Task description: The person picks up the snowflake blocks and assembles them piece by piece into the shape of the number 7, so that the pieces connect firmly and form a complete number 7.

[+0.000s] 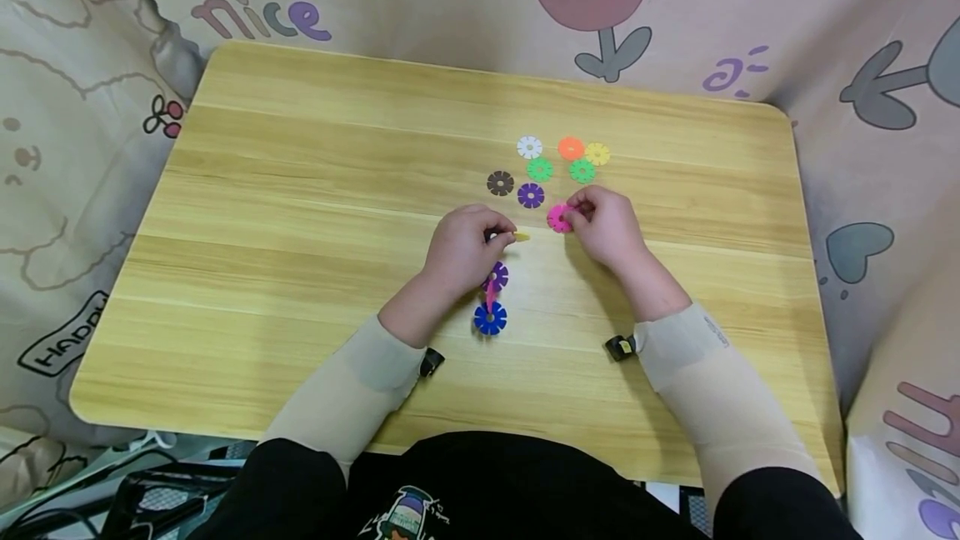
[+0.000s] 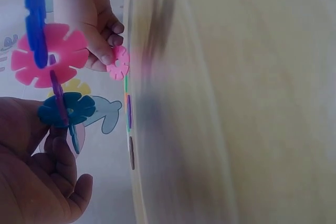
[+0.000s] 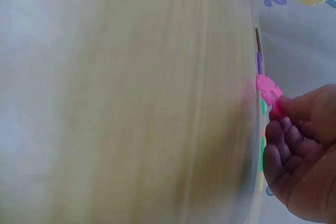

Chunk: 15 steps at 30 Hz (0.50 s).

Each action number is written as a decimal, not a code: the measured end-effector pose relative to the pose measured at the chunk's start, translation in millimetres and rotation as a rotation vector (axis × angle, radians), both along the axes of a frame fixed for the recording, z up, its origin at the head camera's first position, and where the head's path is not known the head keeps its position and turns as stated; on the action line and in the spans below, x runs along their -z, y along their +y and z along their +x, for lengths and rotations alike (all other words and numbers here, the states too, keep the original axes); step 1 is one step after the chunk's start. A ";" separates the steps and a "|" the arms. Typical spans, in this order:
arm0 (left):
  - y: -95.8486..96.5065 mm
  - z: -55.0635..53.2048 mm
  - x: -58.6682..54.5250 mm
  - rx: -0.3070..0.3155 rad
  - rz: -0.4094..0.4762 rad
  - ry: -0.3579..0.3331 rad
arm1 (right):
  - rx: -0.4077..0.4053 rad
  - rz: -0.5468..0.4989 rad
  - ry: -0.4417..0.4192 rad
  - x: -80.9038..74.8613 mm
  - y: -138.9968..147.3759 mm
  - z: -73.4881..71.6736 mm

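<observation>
My left hand point(image 1: 467, 250) grips one end of a chain of interlocked notched plastic discs. In the left wrist view the chain runs from a blue disc point(image 2: 35, 17) through a pink one point(image 2: 26, 59) and a purple one point(image 2: 59, 100) to a teal disc point(image 2: 81, 109) at the fingertips. A yellow disc point(image 2: 79, 86) shows partly behind the teal one. Thumb and fingers of my right hand point(image 1: 606, 227) pinch a single pink disc point(image 3: 266, 88), held to the right of the chain. The right hand's other fingers are curled loosely.
Beyond the hands, loose discs lie on the wooden table point(image 1: 300, 215): white point(image 1: 523, 145), orange point(image 1: 564, 145), yellow point(image 1: 602, 158), two green, dark brown point(image 1: 493, 180) and purple point(image 1: 524, 192). A printed curtain point(image 1: 427, 7) hangs behind the table's far edge.
</observation>
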<state>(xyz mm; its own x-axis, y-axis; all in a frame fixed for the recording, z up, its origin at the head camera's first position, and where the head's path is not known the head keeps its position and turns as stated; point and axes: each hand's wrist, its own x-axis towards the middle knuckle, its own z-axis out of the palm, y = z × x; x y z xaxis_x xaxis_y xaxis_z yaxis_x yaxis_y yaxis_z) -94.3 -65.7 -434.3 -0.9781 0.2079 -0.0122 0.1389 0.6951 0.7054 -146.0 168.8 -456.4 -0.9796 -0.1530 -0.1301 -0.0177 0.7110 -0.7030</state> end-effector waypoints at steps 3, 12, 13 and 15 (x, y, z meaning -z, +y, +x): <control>0.2 -0.6 -0.1 -0.007 0.005 0.002 | 0.004 -0.077 -0.024 -0.4 1.4 4.7; 0.4 -2.1 0.5 -0.011 0.020 0.016 | 0.004 -0.236 -0.016 -2.6 -1.3 18.7; 0.5 -2.1 0.6 -0.010 0.020 0.017 | 0.004 -0.254 -0.013 -2.6 -1.7 19.8; 0.5 -2.2 0.5 -0.012 0.019 0.018 | 0.007 -0.291 -0.001 -2.2 -2.8 21.5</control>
<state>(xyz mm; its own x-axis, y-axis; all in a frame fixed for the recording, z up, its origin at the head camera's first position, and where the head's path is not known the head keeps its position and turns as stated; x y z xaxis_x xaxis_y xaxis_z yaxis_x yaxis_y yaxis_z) -96.4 -65.2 -434.8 -0.9804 0.1965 0.0097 0.1440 0.6829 0.7161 -124.5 166.0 -454.1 -0.9806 -0.1775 -0.0829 -0.0126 0.4799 -0.8773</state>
